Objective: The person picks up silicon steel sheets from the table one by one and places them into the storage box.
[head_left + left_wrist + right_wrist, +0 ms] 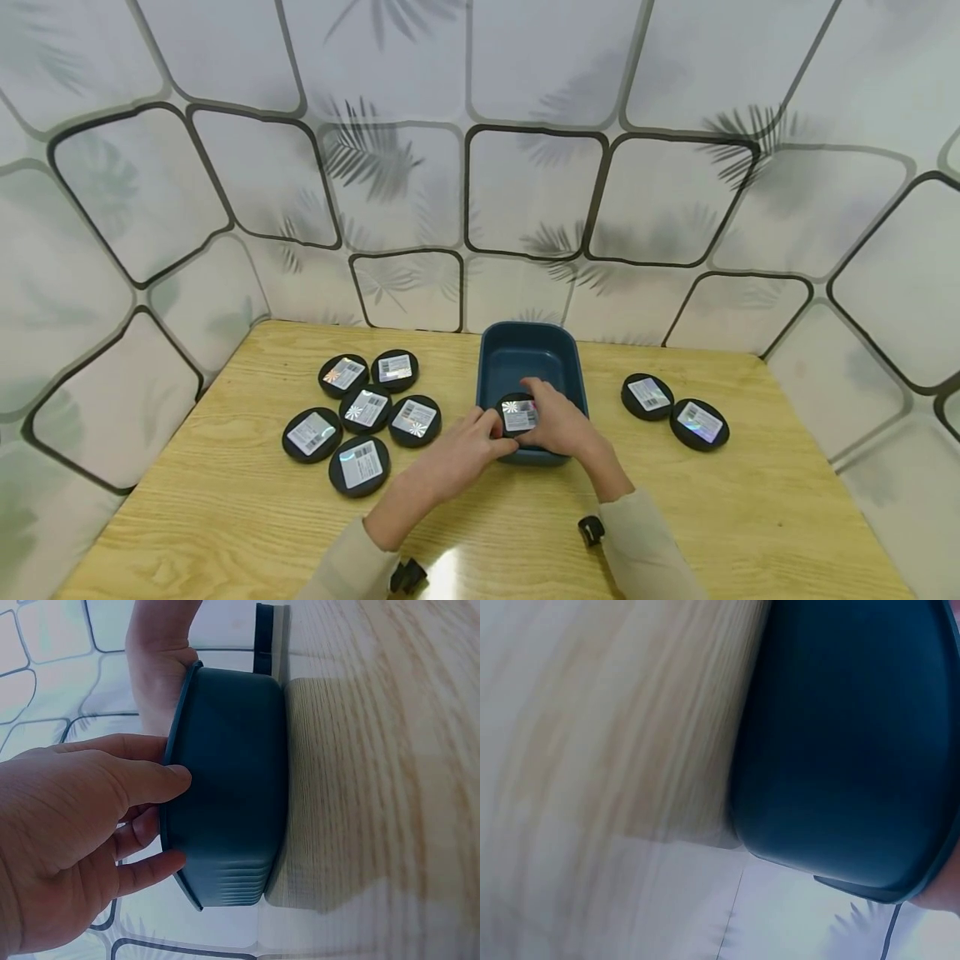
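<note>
A: What have the hands got?

B: Right hand (558,421) holds a black disc (519,415) between thumb and fingers, label up. Left hand (467,450): fingers curve to the disc's left edge, thumb at the near rim of the blue bin (527,338). Can't tell if that one pinches disc or rim.

A: Disc location?

B: Over the bin's near end, toward its left side. Can't tell whether it's above the rim or just inside.

A: Failure modes?

B: My read: disc snags on the near rim, since it sits close to it and the left thumb crowds the gap. Uneven release could tilt it and drop it on edge. Leaning on that rim might tip or skid the bin; it looks light. Fingertips could get pinched too, little room.

A: Bin contents?

B: Held disc is the only one I can make out. Near floor's hidden by hands and disc, so no firm count. Bin stands upright on the counter (757,500).

A: Anything else loose?

B: Six labelled discs (365,409) bunched on the left, two labelled discs (699,424) on the right. A careless sleeve could shove either group.
</note>
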{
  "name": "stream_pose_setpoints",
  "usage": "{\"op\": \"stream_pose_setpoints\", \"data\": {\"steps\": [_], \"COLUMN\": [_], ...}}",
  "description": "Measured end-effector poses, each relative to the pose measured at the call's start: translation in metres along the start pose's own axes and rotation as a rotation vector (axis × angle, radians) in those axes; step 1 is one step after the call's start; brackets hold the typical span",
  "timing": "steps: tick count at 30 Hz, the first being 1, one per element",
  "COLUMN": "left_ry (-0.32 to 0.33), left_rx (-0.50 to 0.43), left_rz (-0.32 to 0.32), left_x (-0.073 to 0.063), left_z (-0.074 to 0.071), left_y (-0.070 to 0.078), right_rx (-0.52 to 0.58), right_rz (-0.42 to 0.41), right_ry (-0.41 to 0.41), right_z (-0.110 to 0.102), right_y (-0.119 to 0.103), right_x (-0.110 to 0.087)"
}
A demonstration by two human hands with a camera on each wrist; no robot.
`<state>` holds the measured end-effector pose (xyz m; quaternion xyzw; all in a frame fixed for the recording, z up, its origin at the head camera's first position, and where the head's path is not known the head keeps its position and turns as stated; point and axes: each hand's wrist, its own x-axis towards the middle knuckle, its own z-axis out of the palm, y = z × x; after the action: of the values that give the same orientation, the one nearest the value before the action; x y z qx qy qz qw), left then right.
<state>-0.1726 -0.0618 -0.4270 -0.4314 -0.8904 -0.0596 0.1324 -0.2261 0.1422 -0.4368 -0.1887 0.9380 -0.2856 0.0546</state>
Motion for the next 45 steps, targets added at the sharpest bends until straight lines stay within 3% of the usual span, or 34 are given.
{"op": "stream_pose_setpoints", "data": {"steps": [13, 23, 45], "left_ry": [-0.007, 0.01, 0.017], "left_rx": [-0.001, 0.025, 0.016], "left_rz": [-0.007, 0.016, 0.028], "left_x": [0.0, 0.001, -0.001], "left_z": [-0.001, 0.0, -0.002], "left_y": [0.0, 0.0, -0.001], "right_rx": [-0.004, -0.021, 0.065], "right_rz": [0.03, -0.043, -0.054], "right_ry": [-0.044, -0.085, -0.141], "right_z": [-0.003, -0.006, -0.012], "right_y": [-0.002, -0.001, -0.007], "right_x": [-0.001, -0.001, -0.007]}}
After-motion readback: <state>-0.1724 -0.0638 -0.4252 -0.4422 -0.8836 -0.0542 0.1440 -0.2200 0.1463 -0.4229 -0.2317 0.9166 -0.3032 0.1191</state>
